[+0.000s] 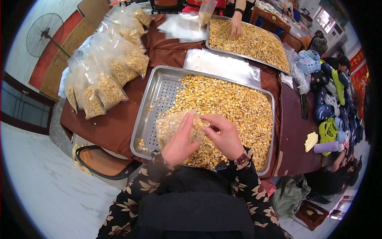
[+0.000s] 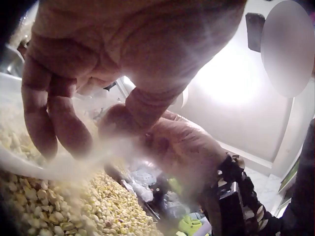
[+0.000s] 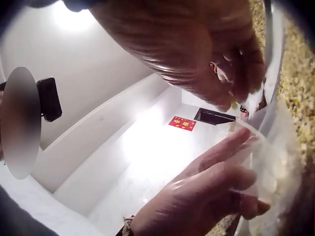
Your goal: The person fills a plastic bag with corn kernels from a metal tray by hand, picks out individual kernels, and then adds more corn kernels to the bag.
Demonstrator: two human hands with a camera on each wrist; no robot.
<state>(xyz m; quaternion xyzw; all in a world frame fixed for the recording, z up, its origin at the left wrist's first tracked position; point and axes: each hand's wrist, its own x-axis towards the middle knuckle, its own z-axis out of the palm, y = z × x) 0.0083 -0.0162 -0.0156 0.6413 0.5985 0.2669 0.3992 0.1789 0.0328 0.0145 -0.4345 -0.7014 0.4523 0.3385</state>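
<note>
My left hand (image 1: pixel 182 144) holds a clear plastic bag (image 1: pixel 166 128) of corn kernels over the left part of a perforated metal tray, its fingers laid along the plastic and its thumb apart from them. My right hand (image 1: pixel 225 136) is at the bag's mouth, thumb and fingertips brought together. In the right wrist view a small yellow corn kernel (image 3: pixel 234 104) shows at those fingertips, just above the rim of the bag (image 3: pixel 275 162). Loose corn kernels (image 1: pixel 234 107) heap over the tray's middle and right; its left side shows bare holes and scattered kernels.
Filled bags (image 1: pixel 107 85) stand crowded at the table's left. Flat empty bags (image 1: pixel 223 65) lie behind my metal tray (image 1: pixel 140 115). Another person's hand (image 1: pixel 236 30) reaches into a second corn tray. Clogs (image 1: pixel 327 131) and a purple bottle (image 1: pixel 326 147) are at the right.
</note>
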